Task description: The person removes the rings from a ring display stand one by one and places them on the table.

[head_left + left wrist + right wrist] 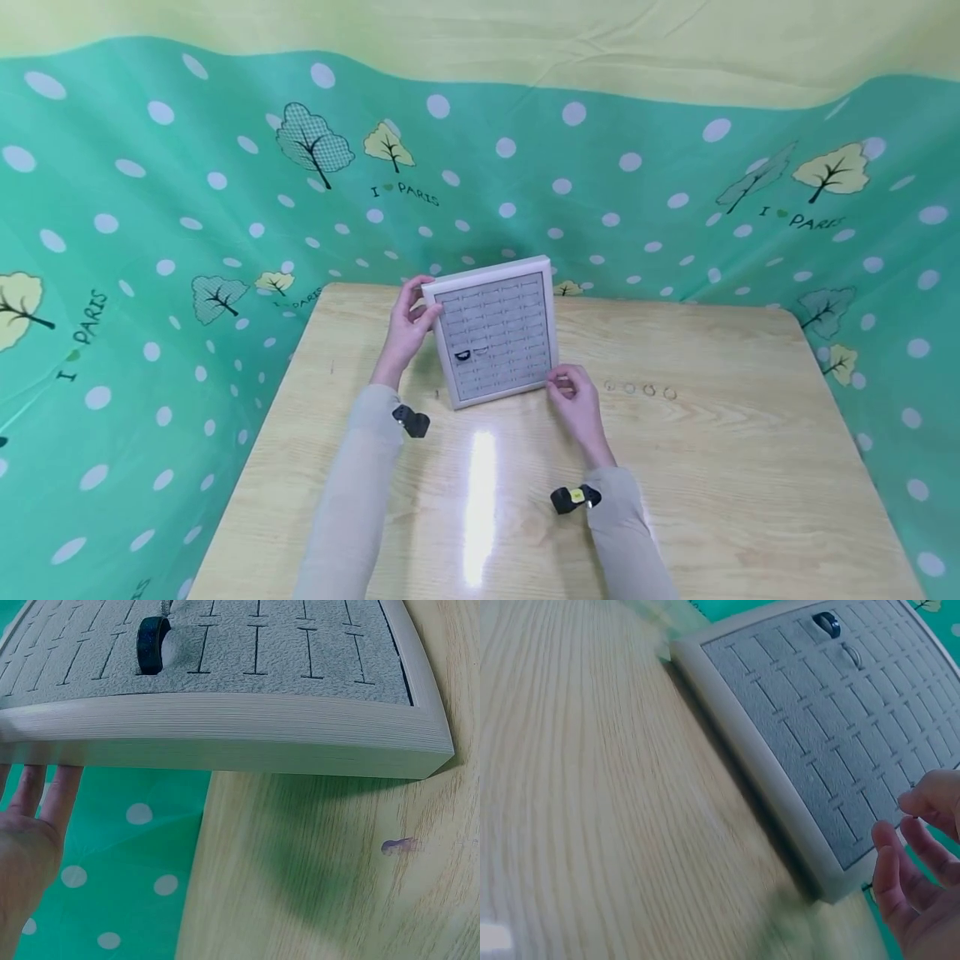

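A square ring display tray (pixel 495 333) with a pale frame and grey slotted padding stands tilted on the table. My left hand (pixel 408 325) grips its upper left corner, thumb at the front edge; in the left wrist view the fingers (pixel 58 795) are against the frame's side. A dark ring (pixel 827 625) and a silver ring (pixel 853 655) sit in neighbouring slots. At the tray's lower right corner is my right hand (pixel 577 404). Its thumb and forefinger pinch a small ring (pixel 913 784), mostly hidden by the fingertips, close over the padding.
Several loose rings (pixel 648 390) lie in a row on the wooden table (pixel 750 467), right of my right hand. A green dotted cloth (pixel 465 200) hangs behind the table's back edge and along the sides. A small dark mark (pixel 397 846) shows on the tabletop.
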Action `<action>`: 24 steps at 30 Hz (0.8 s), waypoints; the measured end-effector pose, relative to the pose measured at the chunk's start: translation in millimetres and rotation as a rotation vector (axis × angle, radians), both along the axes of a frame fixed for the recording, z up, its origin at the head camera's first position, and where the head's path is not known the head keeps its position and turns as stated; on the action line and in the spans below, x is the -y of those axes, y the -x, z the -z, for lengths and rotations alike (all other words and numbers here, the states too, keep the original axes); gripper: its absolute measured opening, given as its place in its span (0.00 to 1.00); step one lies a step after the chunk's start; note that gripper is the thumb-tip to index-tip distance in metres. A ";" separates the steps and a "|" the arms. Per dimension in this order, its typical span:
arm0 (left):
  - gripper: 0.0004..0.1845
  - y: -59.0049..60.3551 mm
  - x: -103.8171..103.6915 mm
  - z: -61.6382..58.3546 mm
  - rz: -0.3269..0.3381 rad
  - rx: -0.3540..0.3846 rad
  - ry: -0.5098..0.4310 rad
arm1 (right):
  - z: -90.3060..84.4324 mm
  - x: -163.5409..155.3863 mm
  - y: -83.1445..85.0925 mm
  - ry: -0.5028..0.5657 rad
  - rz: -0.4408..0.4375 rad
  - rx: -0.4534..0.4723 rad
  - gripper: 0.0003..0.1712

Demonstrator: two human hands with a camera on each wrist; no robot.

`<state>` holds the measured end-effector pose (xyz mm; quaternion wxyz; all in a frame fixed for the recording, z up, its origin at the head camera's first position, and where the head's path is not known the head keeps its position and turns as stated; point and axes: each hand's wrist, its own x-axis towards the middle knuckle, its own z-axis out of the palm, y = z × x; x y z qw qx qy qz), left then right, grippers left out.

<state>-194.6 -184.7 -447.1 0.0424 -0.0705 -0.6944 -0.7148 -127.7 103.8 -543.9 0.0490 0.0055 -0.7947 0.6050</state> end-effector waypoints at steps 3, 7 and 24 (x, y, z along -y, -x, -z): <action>0.26 -2.6 0.9 -0.1 -0.002 -0.008 0.007 | 3.3 -5.7 -3.4 -0.021 0.013 0.025 0.06; 0.26 -2.5 2.6 3.2 0.000 -0.017 0.008 | 7.1 -11.4 -7.1 -0.052 0.030 0.049 0.06; 0.26 11.4 3.9 21.7 -0.013 -0.003 0.005 | 17.5 -50.6 -14.8 -0.092 0.102 0.060 0.07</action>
